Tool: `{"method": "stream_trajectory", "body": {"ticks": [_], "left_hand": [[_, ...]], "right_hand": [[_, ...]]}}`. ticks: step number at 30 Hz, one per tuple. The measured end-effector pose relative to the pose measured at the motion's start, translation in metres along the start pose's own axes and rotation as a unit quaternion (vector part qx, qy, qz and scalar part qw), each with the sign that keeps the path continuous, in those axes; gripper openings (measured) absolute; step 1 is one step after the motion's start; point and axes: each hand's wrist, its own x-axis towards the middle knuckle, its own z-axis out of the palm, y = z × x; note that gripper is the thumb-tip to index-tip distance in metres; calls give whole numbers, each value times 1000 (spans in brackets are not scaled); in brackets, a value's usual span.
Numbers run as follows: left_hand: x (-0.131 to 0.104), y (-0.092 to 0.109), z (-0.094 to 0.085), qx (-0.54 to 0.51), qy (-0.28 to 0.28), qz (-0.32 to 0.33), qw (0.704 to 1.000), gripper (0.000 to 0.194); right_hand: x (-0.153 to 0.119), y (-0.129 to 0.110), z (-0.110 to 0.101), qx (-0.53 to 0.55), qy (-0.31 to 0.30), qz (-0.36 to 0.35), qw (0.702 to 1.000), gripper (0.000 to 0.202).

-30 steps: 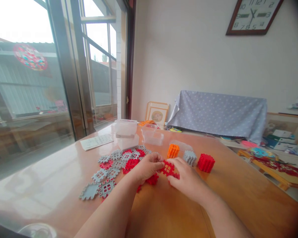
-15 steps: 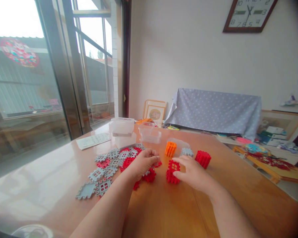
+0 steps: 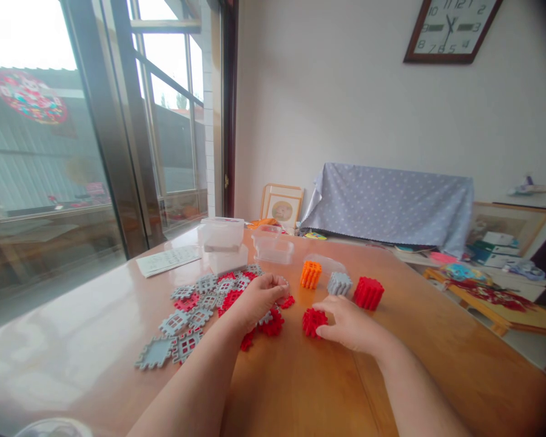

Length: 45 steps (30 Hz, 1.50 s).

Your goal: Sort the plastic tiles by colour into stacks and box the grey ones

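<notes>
My right hand [image 3: 350,321] has its thumb and fingers around the right side of a short stack of red notched window pieces [image 3: 314,322] standing on the table. To the left, my left hand [image 3: 264,298] hovers over the edge of a loose pile, its fingers curled and pressed together; whatever they may hold is hidden. The pile mixes grey notched window pieces [image 3: 173,322] and red notched pieces [image 3: 273,323]. One large grey notched plate [image 3: 155,352] lies at its near left end.
Behind my right hand stand an orange stack [image 3: 310,275], a grey stack [image 3: 339,283] and a larger red stack [image 3: 368,293]. Clear plastic boxes [image 3: 222,233] and a white printed sheet [image 3: 168,261] lie toward the back of the wooden table [image 3: 295,388].
The red window piece that stood upright at my right fingers now lies down on the red stack. My right hand has lowered slightly; my left hand is nearly unmoved.
</notes>
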Motion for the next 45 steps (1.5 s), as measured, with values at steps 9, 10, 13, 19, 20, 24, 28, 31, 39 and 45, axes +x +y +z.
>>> {"method": "stream_trajectory", "body": {"ticks": [9,10,13,19,20,24,28,31,39,45], "left_hand": [[5,-9,-9,165,25,36,985,13],[6,-11,-11,208,22,45,977,13],[6,-16,-18,358,-14,75,931,21],[-1,-17,-28,582,-20,80,809,21],[-1,-17,-29,591,-18,78,802,21],[0,-14,-35,616,5,70,785,23],[0,-12,-36,619,22,71,782,25],[0,-14,-34,595,21,84,799,28],[10,-30,-34,495,37,158,853,25],[12,-29,-28,452,18,156,878,21]], "right_hand": [[1,-9,-1,32,60,12,998,42],[1,-15,-1,34,80,11,996,39],[4,-42,5,25,116,-10,993,29],[6,-88,22,-18,63,-55,996,18],[6,-91,24,-24,52,-57,997,18],[5,-95,29,-42,21,-72,996,37],[3,-96,31,-43,4,-103,994,29],[3,-96,30,-39,8,-115,993,26],[1,-105,25,-58,62,-35,996,11],[-1,-114,38,-54,20,-54,997,45]]}}
